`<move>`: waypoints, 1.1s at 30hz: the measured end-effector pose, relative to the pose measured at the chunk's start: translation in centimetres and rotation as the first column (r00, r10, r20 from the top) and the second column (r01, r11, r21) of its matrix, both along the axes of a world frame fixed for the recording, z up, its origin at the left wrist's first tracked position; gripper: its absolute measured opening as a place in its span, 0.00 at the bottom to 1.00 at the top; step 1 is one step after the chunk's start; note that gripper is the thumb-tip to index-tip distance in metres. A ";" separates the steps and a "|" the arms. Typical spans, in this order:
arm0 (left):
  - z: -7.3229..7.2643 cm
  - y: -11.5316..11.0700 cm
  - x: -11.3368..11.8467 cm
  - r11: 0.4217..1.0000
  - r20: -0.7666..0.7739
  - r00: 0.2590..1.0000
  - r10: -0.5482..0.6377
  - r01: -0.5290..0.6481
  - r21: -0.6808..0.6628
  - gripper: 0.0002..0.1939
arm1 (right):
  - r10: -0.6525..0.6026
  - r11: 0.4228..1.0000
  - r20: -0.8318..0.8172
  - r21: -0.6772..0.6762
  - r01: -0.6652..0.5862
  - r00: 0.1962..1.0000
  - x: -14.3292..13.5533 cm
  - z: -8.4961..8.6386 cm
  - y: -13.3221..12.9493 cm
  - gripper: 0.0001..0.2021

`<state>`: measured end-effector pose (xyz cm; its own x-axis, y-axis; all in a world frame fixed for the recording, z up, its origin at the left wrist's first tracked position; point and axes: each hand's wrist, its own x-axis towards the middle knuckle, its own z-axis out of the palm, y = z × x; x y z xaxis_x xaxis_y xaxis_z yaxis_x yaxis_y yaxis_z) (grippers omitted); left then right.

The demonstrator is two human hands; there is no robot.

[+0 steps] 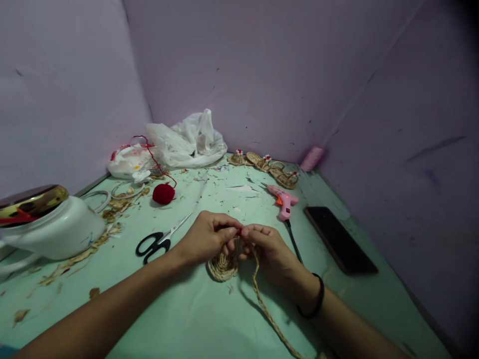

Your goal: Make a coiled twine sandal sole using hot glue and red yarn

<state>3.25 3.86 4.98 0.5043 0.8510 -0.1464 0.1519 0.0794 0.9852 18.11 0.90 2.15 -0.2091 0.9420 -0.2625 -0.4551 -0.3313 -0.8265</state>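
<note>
My left hand (213, 236) and my right hand (264, 244) meet near the middle of the view. Both pinch a small red piece (240, 232) between thumb and fingers. Below the fingers is a coiled, braided straw piece (222, 267), partly hidden by my left hand. A braided straw cord (264, 305) trails from under my right hand toward the bottom edge. Black-handled scissors (160, 243) lie left of my left hand. A pink glue gun (283, 200) lies beyond my right hand.
A red yarn ball (163, 193) sits left of centre on the green table (179, 309). White plastic bags (187, 140) and small straw items (282, 174) stand by the back wall. A dark phone (340, 239) lies right; a white pot (63, 232) with straw scraps is left.
</note>
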 end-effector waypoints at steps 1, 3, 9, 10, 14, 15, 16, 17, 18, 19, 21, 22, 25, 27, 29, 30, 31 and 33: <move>0.0 0.1 -0.1 1.000 0.017 1.000 -0.011 0.011 0.002 0.09 | -0.009 1.000 0.003 0.008 0.009 1.000 -0.1 0.2 0.0 0.09; -0.1 0.3 -0.4 0.998 0.032 0.999 -0.017 0.015 0.058 0.14 | -0.035 0.999 0.007 0.005 0.035 0.999 -0.1 0.3 0.0 0.09; -0.4 0.4 -0.8 0.772 -0.130 0.991 -0.022 0.100 0.628 0.17 | -0.020 0.998 0.001 -0.051 0.020 1.000 0.1 0.1 0.1 0.07; -0.5 0.4 -0.9 0.720 -0.138 0.989 -0.051 0.132 0.681 0.14 | 0.002 0.999 -0.002 -0.053 -0.002 1.000 0.1 0.0 0.1 0.06; -1.3 0.6 -1.3 0.530 -0.181 0.976 -0.125 0.219 0.819 0.13 | 0.063 0.995 -0.033 -0.071 -0.065 0.998 0.0 0.0 0.0 0.06; -1.6 0.7 -1.4 0.477 -0.194 0.973 -0.129 0.232 0.848 0.13 | 0.064 0.995 -0.040 -0.073 -0.067 0.997 0.0 0.0 -0.1 0.06; -1.8 0.8 -1.6 0.429 -0.203 0.970 -0.130 0.240 0.871 0.12 | 0.063 0.995 -0.046 -0.075 -0.067 0.997 0.0 0.1 -0.1 0.06; -2.0 0.9 -1.7 0.392 -0.212 0.969 -0.131 0.247 0.886 0.12 | 0.065 0.995 -0.049 -0.075 -0.069 0.997 0.1 0.1 -0.1 0.07; -2.1 1.0 -1.7 0.364 -0.218 0.967 -0.129 0.251 0.897 0.12 | 0.071 0.995 -0.051 -0.072 -0.074 0.996 0.1 0.2 -0.1 0.07; -2.1 1.1 -1.8 0.343 -0.225 0.966 -0.126 0.256 0.904 0.11 | 0.078 0.994 -0.052 -0.069 -0.082 0.996 0.1 0.2 -0.1 0.07; -2.1 1.1 -1.8 0.310 -0.243 0.962 -0.122 0.269 0.912 0.11 | 0.093 0.993 -0.059 -0.065 -0.097 0.994 0.2 0.3 -0.1 0.08; -1.9 1.0 -1.8 0.295 -0.259 0.958 -0.121 0.284 0.912 0.11 | 0.102 0.992 -0.064 -0.063 -0.107 0.993 0.3 0.3 -0.1 0.08; -1.6 1.0 -1.8 0.249 -0.328 0.939 -0.100 0.343 0.906 0.10 | 0.127 0.989 -0.086 -0.069 -0.133 0.988 0.4 0.2 -0.1 0.07; -1.4 1.0 -1.9 0.229 -0.363 0.929 -0.068 0.369 0.901 0.10 | 0.146 0.985 -0.101 -0.076 -0.154 0.984 0.5 0.0 -0.1 0.07; -1.5 1.1 -2.1 0.214 -0.375 0.926 -0.039 0.374 0.902 0.10 | 0.164 0.982 -0.107 -0.077 -0.173 0.981 0.6 0.0 -0.1 0.07; -1.6 1.1 -2.1 0.206 -0.374 0.927 -0.030 0.371 0.905 0.10 | 0.177 0.980 -0.104 -0.077 -0.185 0.979 0.6 0.0 -0.1 0.08; -1.7 1.1 -2.2 0.193 -0.367 0.930 -0.024 0.365 0.911 0.10 | 0.190 0.977 -0.100 -0.078 -0.198 0.977 0.6 0.0 -0.1 0.09; -2.0 1.1 -2.1 0.166 -0.354 0.935 -0.014 0.351 0.921 0.10 | 0.207 0.973 -0.088 -0.082 -0.214 0.974 0.6 0.1 -0.1 0.10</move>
